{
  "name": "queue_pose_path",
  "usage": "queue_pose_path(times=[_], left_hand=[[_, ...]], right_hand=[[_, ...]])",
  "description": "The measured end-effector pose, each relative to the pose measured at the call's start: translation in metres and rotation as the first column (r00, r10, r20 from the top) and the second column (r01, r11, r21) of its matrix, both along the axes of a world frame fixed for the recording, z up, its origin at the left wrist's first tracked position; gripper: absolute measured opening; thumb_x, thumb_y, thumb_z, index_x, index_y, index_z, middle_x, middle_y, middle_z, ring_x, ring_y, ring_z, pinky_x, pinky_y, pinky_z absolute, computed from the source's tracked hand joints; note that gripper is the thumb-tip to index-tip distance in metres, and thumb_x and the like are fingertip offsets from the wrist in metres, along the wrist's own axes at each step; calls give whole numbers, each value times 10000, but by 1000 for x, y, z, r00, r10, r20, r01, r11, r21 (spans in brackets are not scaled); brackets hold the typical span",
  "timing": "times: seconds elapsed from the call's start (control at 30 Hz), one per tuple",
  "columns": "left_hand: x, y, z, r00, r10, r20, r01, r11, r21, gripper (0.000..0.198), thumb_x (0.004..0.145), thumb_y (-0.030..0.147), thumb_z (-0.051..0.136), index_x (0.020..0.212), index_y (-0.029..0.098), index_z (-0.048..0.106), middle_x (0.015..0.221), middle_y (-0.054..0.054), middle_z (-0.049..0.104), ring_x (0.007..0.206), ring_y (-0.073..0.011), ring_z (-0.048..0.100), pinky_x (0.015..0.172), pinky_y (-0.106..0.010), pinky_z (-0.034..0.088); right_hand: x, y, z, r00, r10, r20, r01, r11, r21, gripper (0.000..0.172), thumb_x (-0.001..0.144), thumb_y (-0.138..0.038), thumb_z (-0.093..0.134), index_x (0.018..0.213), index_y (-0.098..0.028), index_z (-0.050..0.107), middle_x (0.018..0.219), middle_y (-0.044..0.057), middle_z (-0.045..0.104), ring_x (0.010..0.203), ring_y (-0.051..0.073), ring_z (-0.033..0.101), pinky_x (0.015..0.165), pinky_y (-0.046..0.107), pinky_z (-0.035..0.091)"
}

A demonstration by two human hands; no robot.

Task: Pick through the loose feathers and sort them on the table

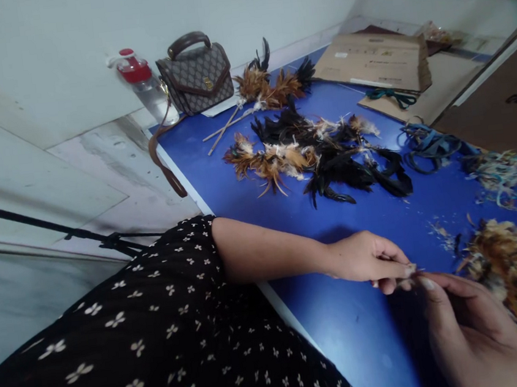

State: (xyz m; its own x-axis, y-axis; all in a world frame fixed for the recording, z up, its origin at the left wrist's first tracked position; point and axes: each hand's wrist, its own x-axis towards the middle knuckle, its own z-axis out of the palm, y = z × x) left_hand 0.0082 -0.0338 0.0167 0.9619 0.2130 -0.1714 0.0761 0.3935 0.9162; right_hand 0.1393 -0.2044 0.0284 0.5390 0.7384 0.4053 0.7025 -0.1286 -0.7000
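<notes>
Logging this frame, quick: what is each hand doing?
Left hand: pinched shut on something small, cannot tell what.
Right hand: fingertips meet the left's; contents unclear.

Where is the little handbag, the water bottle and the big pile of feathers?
handbag point(195, 77), head view, on its patterned front flap.
water bottle point(143, 82), head view, on its clear body under the red cap.
pile of feathers point(323, 156), head view, on the dark feathers in the middle.

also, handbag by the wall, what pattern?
Brown-grey monogram check on the handbag, brown handle; head view.
</notes>
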Motion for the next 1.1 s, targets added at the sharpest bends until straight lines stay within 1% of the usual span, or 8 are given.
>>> queue_pose_path(times=[0.17,0.27,0.4,0.5,0.67,0.83,0.97,1.1], left_hand=[[-2,2,0,999,-43,32,45,996,-76,389,794,458,985,877,167,741,756,22,733,621,-76,604,619,-270,434],[-1,2,-2,999,-18,34,23,990,-141,413,739,440,1019,879,164,745,782,20,743,600,-70,577,606,-279,403],[1,3,-3,999,32,31,-25,976,-217,430,720,451,1025,880,161,750,786,13,744,578,-66,543,583,-287,354],[1,4,-4,998,17,54,-6,979,-204,443,711,475,1024,882,159,765,807,3,752,587,-66,547,583,-286,356],[-1,5,-10,997,-13,79,23,991,-130,442,750,530,992,871,162,780,756,16,732,588,-57,535,582,-267,360],[0,6,-13,997,-39,71,48,992,-119,477,715,544,1011,895,165,784,767,18,741,581,-56,547,577,-256,367],[-1,9,-7,993,-113,41,118,984,-136,478,666,510,1046,849,162,774,735,17,737,563,-60,550,574,-254,369],[-4,9,1,978,-205,26,206,970,-127,470,648,494,1058,766,148,764,663,12,701,554,-61,545,576,-248,378]], right_hand=[[0,-2,-9,984,-78,-159,73,997,-35,394,954,-605,813,1081,-232,810,970,42,790,821,194,721,889,372,577],[-6,-1,-6,967,-112,-230,118,993,10,482,930,-596,843,1239,-227,811,1078,68,809,876,216,749,866,379,606],[-5,2,-1,1000,12,5,-13,996,90,369,987,-404,819,1324,-253,809,1236,72,806,1043,238,756,1055,451,589],[0,3,-1,981,123,148,-141,983,120,322,996,-243,796,1316,-277,815,1226,42,801,1038,201,743,1039,402,584],[5,3,-4,965,182,189,-206,971,118,400,975,-147,800,1342,-305,801,1231,16,796,1018,164,739,1022,352,576],[5,0,-2,979,190,76,-197,976,90,226,1014,-264,779,1231,-298,836,1186,11,797,1039,160,737,951,313,590],[10,-2,-1,976,196,-96,-194,981,33,224,992,-398,811,1193,-307,848,1195,26,803,1070,172,738,982,304,604],[15,0,0,947,260,-187,-266,964,-12,205,1003,-456,773,1047,-260,813,1046,50,764,831,157,714,695,270,601]])
